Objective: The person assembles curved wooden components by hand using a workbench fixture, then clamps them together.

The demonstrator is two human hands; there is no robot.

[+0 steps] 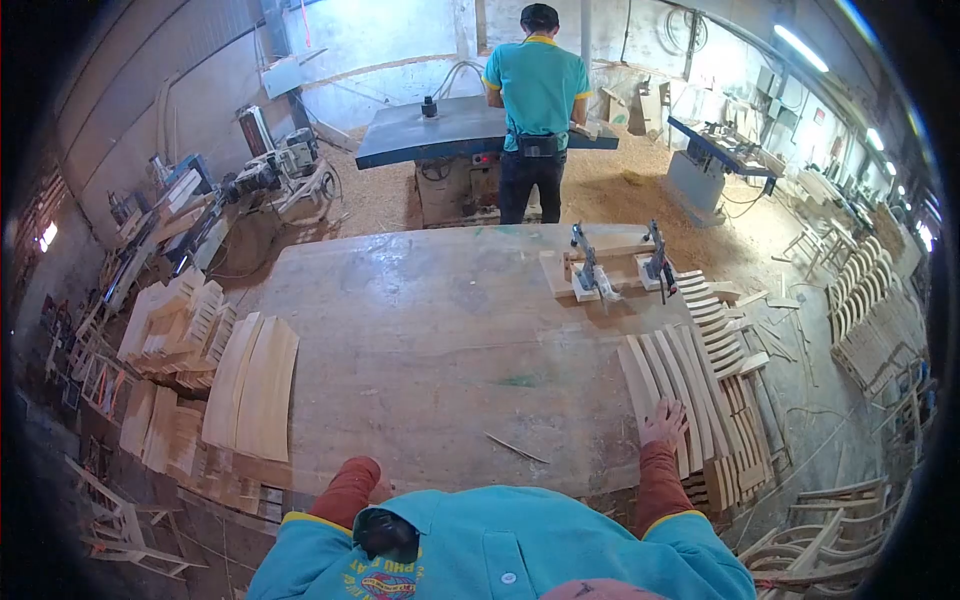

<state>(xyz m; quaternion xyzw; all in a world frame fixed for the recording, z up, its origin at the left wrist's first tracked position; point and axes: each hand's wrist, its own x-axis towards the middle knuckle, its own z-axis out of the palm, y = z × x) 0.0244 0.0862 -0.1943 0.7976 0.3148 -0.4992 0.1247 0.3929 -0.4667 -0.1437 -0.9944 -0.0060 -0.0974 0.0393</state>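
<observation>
My right hand (665,424) lies with its fingers spread on the near end of several curved wooden strips (672,375) at the table's right side. At the near edge of the wooden table (440,350), my left hand (380,488) is mostly hidden by the sleeve, so its fingers cannot be made out. Wide curved wooden boards (252,385) lie side by side at the table's left. A thin wood sliver (517,447) rests near the front edge. Toward the back right, a jig with two metal clamps (590,268) stands on the tabletop.
A co-worker (540,95) stands beyond the table, facing a machine with a dark top (440,130). Stacked wooden pieces (170,325) are at the left, and more curved parts (715,325) at the right. Another machine (720,155) stands at the back right.
</observation>
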